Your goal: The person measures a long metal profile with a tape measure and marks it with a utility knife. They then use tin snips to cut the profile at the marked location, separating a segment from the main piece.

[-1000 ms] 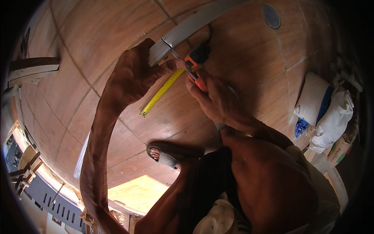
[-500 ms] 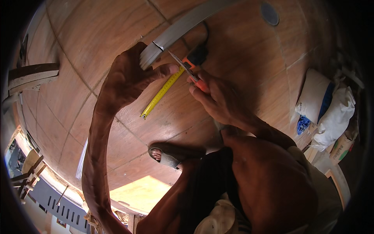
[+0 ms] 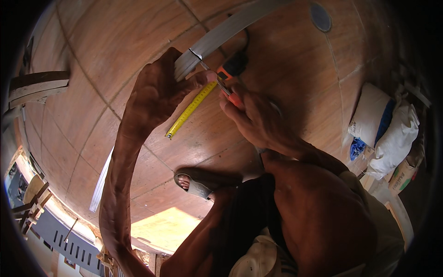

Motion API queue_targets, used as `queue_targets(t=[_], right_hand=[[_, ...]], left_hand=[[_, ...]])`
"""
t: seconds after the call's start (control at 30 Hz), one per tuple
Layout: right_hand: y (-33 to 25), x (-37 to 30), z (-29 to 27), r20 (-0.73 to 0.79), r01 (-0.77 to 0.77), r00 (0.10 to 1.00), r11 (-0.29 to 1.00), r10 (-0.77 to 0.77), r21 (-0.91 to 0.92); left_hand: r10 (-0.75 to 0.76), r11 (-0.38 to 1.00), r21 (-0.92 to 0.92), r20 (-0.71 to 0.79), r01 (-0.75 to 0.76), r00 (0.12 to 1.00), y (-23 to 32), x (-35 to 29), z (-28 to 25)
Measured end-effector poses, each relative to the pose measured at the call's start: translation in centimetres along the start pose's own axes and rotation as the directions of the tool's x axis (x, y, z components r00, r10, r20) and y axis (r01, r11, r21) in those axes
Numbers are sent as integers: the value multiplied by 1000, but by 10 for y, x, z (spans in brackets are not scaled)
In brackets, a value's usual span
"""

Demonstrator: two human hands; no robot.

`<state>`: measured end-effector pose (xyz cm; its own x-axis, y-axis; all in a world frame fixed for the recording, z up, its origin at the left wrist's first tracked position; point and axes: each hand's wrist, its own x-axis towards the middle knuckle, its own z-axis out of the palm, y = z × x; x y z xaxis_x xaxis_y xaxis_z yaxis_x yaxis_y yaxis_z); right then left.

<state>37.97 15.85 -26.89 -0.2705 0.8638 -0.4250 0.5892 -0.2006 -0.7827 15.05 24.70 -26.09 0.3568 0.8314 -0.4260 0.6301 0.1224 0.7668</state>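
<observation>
My left hand (image 3: 154,90) grips the near end of a long grey metal strip (image 3: 226,36), with the thumb stretched along toward the blades. A dark line crosses the strip just beyond the fingers. My right hand (image 3: 260,117) is closed around the red handle of metal snips (image 3: 236,100). Their blades reach the strip's edge at that line. Below them on the tiles lies a tape measure (image 3: 235,64) with an orange and black case, its yellow blade pulled out toward me. Part of that blade is hidden by the left thumb and the snips.
Brown floor tiles (image 3: 83,115) spread around. My sandalled foot (image 3: 198,182) stands near the tape. Sacks (image 3: 369,113) lean at the right. A wooden piece (image 3: 39,87) juts in at the left, and another pale strip (image 3: 101,182) lies beside my left forearm. A round grey disc (image 3: 320,17) sits far off.
The strip's end and my left hand have shifted slightly right. The snips' blades, earlier apart from the strip, now meet its edge at the dark line. The tape has stayed in place.
</observation>
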Motion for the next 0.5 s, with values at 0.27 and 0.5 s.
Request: queue_targets(t=[0.27, 0.5], right_hand=[[10, 1, 3, -71, 13, 997, 1000, -11, 27], [20, 5, 5, -84, 2, 996, 1000, 0, 12]], left_hand=[[-48, 994, 97, 36, 44, 998, 15, 2, -2], [-42, 998, -40, 78, 46, 996, 11, 3, -4]])
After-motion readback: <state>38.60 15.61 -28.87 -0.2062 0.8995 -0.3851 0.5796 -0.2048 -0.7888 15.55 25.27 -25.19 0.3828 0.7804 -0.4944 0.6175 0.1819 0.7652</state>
